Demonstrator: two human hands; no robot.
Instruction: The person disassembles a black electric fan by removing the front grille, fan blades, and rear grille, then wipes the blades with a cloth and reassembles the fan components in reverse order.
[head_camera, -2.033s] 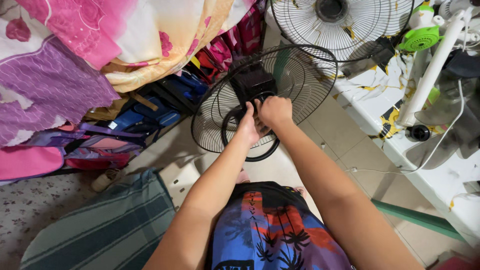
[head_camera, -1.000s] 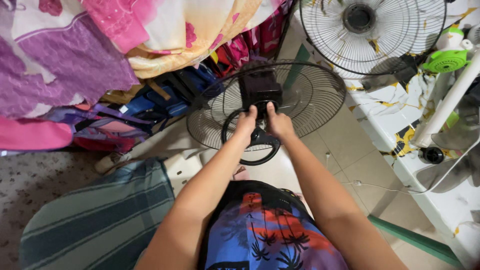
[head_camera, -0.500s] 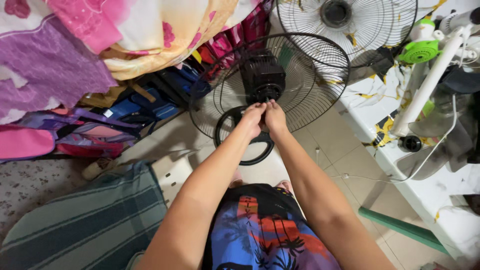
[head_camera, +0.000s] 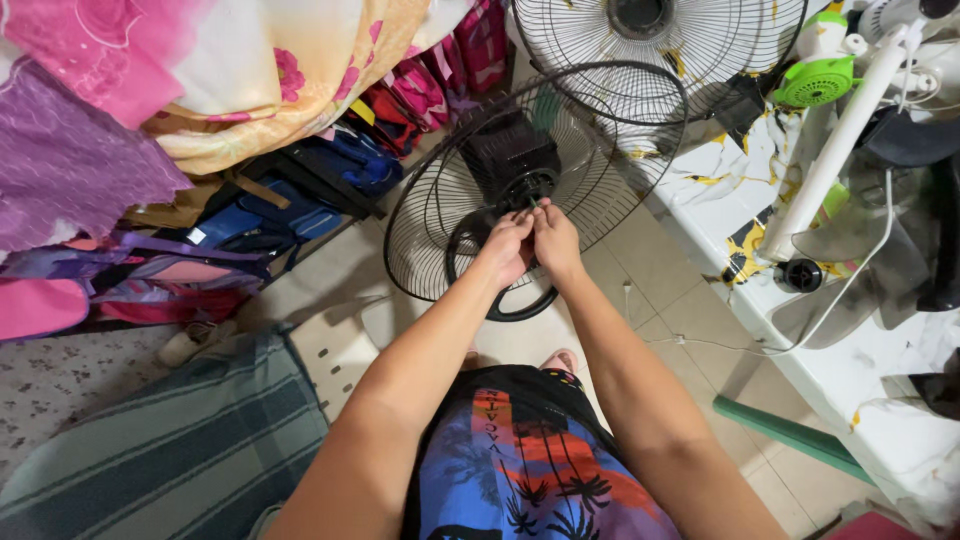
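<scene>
Fingertips of the left hand (head_camera: 507, 247) and right hand (head_camera: 556, 240) are pinched closed on the motor shaft (head_camera: 530, 203) at 12 o'clock, with the rear fan guard (head_camera: 440, 215) seated and no blade yet fitted.

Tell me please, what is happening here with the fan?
A person is working on a black fan motor that sits inside a round wire guard on the tiled floor. The left hand and right hand meet at the motor's front hub, fingers pinched on something small there; what it is cannot be made out. A second wire guard lies behind, beside a white fan pole on a marbled surface.
</scene>
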